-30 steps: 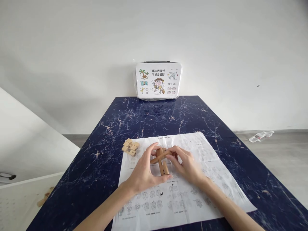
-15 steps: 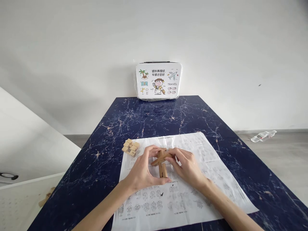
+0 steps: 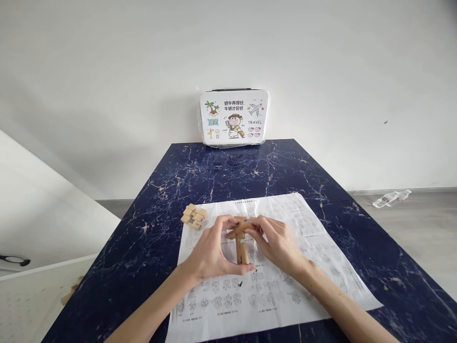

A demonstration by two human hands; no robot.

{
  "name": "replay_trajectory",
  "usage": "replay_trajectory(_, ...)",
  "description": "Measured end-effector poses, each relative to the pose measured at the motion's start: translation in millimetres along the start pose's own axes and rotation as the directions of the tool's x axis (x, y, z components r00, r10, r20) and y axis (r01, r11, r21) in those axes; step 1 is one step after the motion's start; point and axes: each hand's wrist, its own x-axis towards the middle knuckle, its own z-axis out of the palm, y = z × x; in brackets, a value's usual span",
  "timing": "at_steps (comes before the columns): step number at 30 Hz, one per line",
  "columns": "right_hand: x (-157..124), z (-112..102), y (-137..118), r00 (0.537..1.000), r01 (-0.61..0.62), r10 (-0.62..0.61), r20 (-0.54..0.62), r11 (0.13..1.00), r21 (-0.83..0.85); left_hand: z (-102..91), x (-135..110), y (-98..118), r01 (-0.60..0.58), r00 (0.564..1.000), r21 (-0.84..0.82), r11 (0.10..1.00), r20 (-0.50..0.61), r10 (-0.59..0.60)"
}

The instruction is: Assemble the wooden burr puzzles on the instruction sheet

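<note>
Two hands grip a wooden cross (image 3: 240, 238) over a printed sheet (image 3: 285, 295).

The cross is two brown sticks, one upright and one slanting across its top, held low over the middle of the sheet; whether its foot touches the paper cannot be told. The left hand (image 3: 210, 252) curls round it from the left, thumb by the foot and fingertips at the crossbar. The right hand (image 3: 278, 245) pinches the crossbar's right end, and both hands hide the joint. A cluster of pale wooden blocks (image 3: 194, 216) lies just off the sheet's far left corner, near the left hand. All rest on a dark blue marbled table (image 3: 232, 171). A white cartoon-printed case (image 3: 233, 116) stands at its far edge against the wall, well apart. A plastic bottle (image 3: 391, 197) lies on the floor to the right.
</note>
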Motion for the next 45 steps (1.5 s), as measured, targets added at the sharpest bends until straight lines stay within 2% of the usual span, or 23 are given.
replay_trajectory(4,1,-2,3,0.999,-0.031,0.031,-0.004,1.0,0.001,1.7,-1,4,-0.032,0.999,-0.027,0.999,0.021,0.032)
replay_trajectory(10,-1,2,11,0.997,-0.036,0.034,-0.076,0.999,-0.016,8.8,-1,4,-0.105,0.992,-0.084,0.991,-0.074,0.099)
replay_trajectory(13,-2,4,12,0.984,-0.061,0.061,-0.168,0.998,0.002,11.3,0,2,-0.109,0.968,-0.026,0.994,-0.229,0.1)
replay_trajectory(15,-2,5,11,0.974,-0.062,0.06,-0.22,0.998,0.001,11.3,2,2,-0.031,0.929,-0.031,0.999,-0.37,0.018)
replay_trajectory(16,-3,5,10,0.97,-0.057,0.056,-0.237,0.998,-0.001,10.8,2,3,0.022,0.918,-0.068,0.997,-0.393,-0.048)
replay_trajectory(17,-3,6,9,0.968,-0.051,0.048,-0.247,0.999,-0.004,10.1,3,5,0.077,0.921,-0.124,0.989,-0.372,-0.118)
replay_trajectory(19,-4,7,6,0.97,-0.027,0.025,-0.244,1.0,-0.004,8.7,5,9,0.172,0.952,-0.268,0.948,-0.203,-0.23)
replay_trajectory(21,-4,9,4,0.978,0.016,-0.013,-0.206,1.0,0.012,7.8,6,13,0.239,0.965,-0.409,0.881,0.001,-0.261)
replay_trajectory(23,-5,11,1,0.986,0.067,-0.063,-0.155,0.998,0.023,7.3,8,15,0.259,0.965,-0.512,0.819,0.101,-0.242)
replay_trajectory(25,-4,11,0,0.987,0.106,-0.104,-0.12,0.994,0.007,6.8,9,14,0.25,0.967,-0.557,0.792,0.108,-0.23)
replay_trajectory(28,-3,10,-1,0.987,0.125,-0.13,-0.094,0.991,-0.053,5.6,10,11,0.246,0.967,-0.544,0.802,0.083,-0.241)
replay_trajectory(35,0,8,-1,0.99,0.07,-0.087,-0.107,0.986,-0.153,5.7,9,12,0.258,0.966,-0.505,0.824,0.108,-0.236)
replay_trajectory(41,-1,11,7,0.985,-0.09,0.073,-0.156,0.99,-0.106,10.7,8,11,0.226,0.969,-0.447,0.866,0.014,-0.245)
replay_trajectory(45,1,9,16,0.952,-0.256,0.244,-0.187,0.966,-0.045,10.3,6,12,0.236,0.97,-0.335,0.912,0.032,-0.239)
